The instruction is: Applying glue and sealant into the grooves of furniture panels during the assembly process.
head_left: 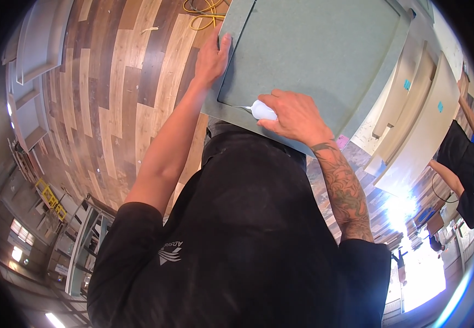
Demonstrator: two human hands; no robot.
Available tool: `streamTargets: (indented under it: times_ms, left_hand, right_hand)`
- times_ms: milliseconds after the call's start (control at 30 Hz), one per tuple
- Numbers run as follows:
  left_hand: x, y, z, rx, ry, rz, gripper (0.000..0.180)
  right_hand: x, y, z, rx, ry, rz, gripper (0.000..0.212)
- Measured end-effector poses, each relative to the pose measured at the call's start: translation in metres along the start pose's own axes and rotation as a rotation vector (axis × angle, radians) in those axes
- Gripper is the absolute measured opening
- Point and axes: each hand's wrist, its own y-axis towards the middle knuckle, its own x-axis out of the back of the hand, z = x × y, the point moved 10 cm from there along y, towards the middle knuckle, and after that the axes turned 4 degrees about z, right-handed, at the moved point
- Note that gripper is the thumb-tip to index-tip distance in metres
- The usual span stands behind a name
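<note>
A grey-green panel (302, 54) with a raised border lies in front of me, its near edge close to my waist. My left hand (213, 59) grips its left border, thumb on top and the other fingers mostly hidden at the edge. Closed round a white squeeze bottle (263, 111) with a thin nozzle, my right hand (298, 113) is over the near border. The bottle lies tilted, its nozzle aimed left at the inner near-left corner of the panel. Whether the tip touches the surface is too small to tell.
Wood-plank flooring (122, 71) spreads out on the left, with a coiled yellow cord (207, 13) by the panel. Pale boards with blue tape (420, 117) stand at the right, beside another person (458, 158). White cabinet frames (40, 41) are at the far left.
</note>
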Motion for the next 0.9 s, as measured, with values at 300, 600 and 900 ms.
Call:
streamTargets:
  times_ms: [300,600,900]
  left_hand:
    - [-0.002,0.001,0.002,-0.018,0.015,-0.003,0.057]
    - [-0.002,0.003,0.006,-0.030,0.008,-0.005,0.056]
    - [-0.002,0.002,0.002,-0.054,0.004,-0.027,0.055]
  right_hand:
    - [-0.001,-0.006,-0.008,-0.020,-0.006,0.032,0.048]
    - [-0.001,-0.010,-0.011,-0.023,-0.015,0.057,0.047]
    - [-0.001,-0.016,-0.015,-0.026,-0.030,0.064,0.047]
